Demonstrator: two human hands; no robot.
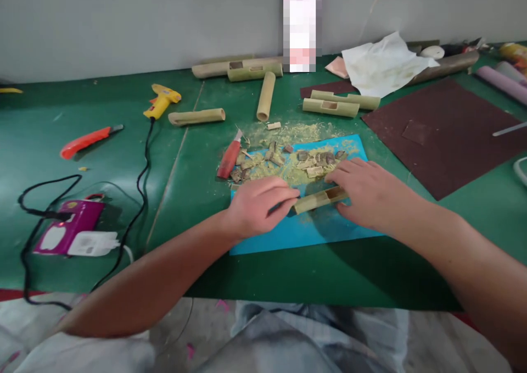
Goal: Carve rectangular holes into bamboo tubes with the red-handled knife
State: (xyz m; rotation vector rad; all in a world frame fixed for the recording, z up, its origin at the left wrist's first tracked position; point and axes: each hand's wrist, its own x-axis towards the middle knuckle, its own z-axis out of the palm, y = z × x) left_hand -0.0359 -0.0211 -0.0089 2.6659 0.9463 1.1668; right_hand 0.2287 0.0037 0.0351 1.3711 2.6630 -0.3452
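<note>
My right hand (pixel 364 191) grips a short bamboo tube (pixel 313 201) with a rectangular opening cut in its wall. The tube lies slantwise just above or on a blue sheet (pixel 267 241); I cannot tell whether it touches. My left hand (pixel 261 205) is closed at the tube's left end. A thin dark edge shows between its fingers, too covered to name. Beyond my hands, bamboo chips (pixel 315 171) and pale sawdust (pixel 294 170) are strewn over the sheet. A red-handled knife (pixel 229 156) lies at the sheet's upper left corner.
Several cut bamboo tubes (pixel 266 95) lie farther back. At left are a yellow glue gun (pixel 162 101), an orange cutter (pixel 87 141) and a purple power strip (pixel 80 222) with loose cords. A dark brown sheet (pixel 444 131) and crumpled white paper (pixel 382 62) are at right.
</note>
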